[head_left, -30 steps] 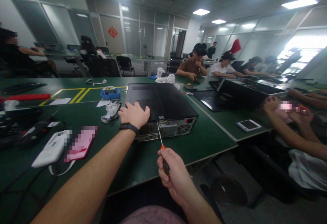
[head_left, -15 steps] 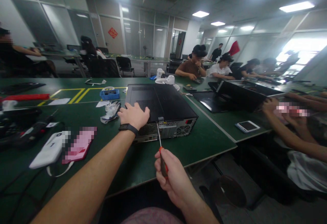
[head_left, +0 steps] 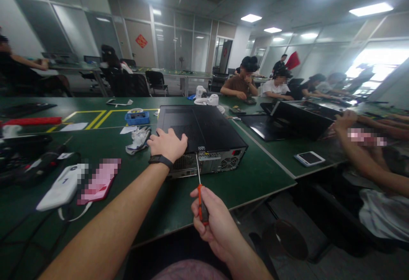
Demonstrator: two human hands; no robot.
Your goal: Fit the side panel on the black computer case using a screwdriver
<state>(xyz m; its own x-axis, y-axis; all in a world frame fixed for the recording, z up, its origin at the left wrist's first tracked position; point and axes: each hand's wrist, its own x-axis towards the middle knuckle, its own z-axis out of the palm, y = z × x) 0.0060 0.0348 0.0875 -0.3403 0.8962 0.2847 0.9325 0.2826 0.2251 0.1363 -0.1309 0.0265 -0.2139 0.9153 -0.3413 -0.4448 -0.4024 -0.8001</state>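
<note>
A black desktop computer case (head_left: 212,128) lies flat on the green table, its rear panel with fan grilles and slots facing me. My left hand (head_left: 168,145) rests with spread fingers on the near left part of its top. In my right hand (head_left: 212,218) is a screwdriver (head_left: 202,205) with an orange and dark handle. Its thin shaft points up and away from me, and the tip meets the upper edge of the rear panel near the middle. Whether a screw sits under the tip is too small to tell.
Left of the case are a crumpled glove (head_left: 139,139), a blue tray (head_left: 137,118), a white power bank (head_left: 59,188), a pink phone (head_left: 100,182) and a power drill (head_left: 40,160). On the right lie a white phone (head_left: 309,158) and another opened case (head_left: 298,118), with a co-worker's arms beside it.
My right hand's fingers have shifted around the screwdriver, and its handle has turned, showing more orange. The left hand stays still on the case. The co-worker's hand at right has risen.
</note>
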